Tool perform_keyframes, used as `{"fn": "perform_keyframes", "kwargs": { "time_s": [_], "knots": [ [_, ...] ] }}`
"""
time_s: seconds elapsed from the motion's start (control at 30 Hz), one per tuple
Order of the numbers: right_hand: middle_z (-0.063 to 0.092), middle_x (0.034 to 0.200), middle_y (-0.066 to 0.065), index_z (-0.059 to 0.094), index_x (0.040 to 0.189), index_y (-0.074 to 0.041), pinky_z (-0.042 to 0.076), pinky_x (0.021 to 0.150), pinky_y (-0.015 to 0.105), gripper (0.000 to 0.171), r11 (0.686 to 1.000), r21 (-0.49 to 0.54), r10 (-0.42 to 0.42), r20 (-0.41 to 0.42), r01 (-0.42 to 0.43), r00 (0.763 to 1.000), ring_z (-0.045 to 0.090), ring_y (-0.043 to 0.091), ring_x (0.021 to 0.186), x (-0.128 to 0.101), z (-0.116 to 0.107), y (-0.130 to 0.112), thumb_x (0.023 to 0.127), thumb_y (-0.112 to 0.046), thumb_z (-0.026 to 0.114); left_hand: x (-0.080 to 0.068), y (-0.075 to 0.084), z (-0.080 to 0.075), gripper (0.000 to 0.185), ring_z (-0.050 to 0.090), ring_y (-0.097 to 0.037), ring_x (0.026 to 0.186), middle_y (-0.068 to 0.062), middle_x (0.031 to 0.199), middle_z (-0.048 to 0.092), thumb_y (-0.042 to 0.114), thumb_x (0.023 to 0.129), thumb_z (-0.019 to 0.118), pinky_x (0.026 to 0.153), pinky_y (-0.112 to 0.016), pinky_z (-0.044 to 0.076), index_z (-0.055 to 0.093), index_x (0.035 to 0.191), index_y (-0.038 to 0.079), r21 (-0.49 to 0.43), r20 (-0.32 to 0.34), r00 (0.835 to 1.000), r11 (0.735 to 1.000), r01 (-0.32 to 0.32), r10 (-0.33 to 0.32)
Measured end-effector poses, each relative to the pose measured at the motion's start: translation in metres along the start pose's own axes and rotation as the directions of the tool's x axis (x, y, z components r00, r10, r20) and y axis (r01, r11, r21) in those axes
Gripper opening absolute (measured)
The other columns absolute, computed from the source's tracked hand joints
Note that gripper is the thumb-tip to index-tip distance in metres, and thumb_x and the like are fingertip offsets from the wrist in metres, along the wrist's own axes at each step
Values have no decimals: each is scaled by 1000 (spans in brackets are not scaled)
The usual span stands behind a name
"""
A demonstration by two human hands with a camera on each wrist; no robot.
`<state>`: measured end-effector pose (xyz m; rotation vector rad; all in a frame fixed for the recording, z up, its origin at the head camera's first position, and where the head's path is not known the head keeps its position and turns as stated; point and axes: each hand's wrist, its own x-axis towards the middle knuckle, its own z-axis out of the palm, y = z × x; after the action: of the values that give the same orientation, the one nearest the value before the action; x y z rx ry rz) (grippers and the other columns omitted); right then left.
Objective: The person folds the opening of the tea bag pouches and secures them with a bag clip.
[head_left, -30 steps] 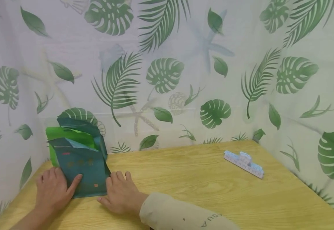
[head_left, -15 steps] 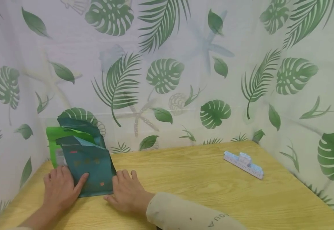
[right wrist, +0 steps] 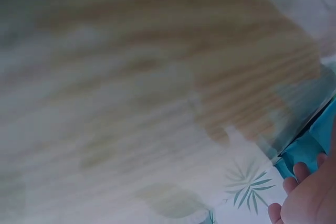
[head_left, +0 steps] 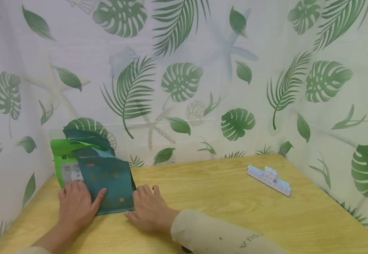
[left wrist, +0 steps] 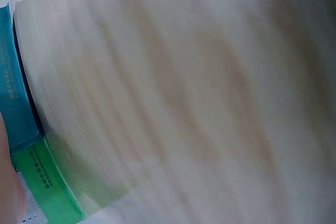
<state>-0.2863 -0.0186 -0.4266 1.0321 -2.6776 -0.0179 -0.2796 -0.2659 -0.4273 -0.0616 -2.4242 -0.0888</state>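
Observation:
A dark teal bag [head_left: 111,183] lies on the wooden table [head_left: 222,208] at the back left, its top bent up against the curtain. My left hand [head_left: 90,193] rests on the bag's lower left part, thumb stretched across its front. My right hand [head_left: 139,201] lies flat on the table, straight fingers against the bag's right edge. Behind it stands a bright green bag [head_left: 61,157] with a white label. The blurred left wrist view shows the teal bag [left wrist: 13,93] and the green bag [left wrist: 47,187]. In the right wrist view, fingertips [right wrist: 300,174] touch the teal bag [right wrist: 310,145].
A pale blue clip [head_left: 268,180] lies on the table at the back right. Leaf-printed curtains [head_left: 184,81] close off the back and both sides.
Both hands have slid the teal bag to the right along the table. More of the green bag and its white label now shows behind it.

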Motion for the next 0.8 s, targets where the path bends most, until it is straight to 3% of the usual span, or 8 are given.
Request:
{"fn": "perform_keyframes", "kwargs": {
  "time_s": [0.2,0.43,0.8],
  "knots": [
    [48,104,-1,51,111,-12,35,90,40,52,1000,-21,-12,-26,11,1000,43,17,99,-2,-3,4,102,-60,34,2,4,0,76,41,-42,81,-26,81,43,64,93,52,75,-55,31,45,88,-12,-2,-24,1000,1000,-13,13],
    [50,110,1,52,116,-11,35,94,43,55,999,-36,20,-15,-21,1000,44,18,103,-5,0,13,102,-61,34,5,14,2,76,45,-45,88,-29,86,48,66,94,49,81,-58,32,45,88,-10,4,5,1000,1000,-21,21],
    [51,118,4,52,118,-10,35,98,46,53,999,6,34,0,-34,999,45,21,112,-15,1,29,102,-59,37,6,29,8,76,44,-41,86,-29,92,51,66,94,49,78,-53,31,46,92,-10,-4,11,999,999,-46,46]
  ]
}}
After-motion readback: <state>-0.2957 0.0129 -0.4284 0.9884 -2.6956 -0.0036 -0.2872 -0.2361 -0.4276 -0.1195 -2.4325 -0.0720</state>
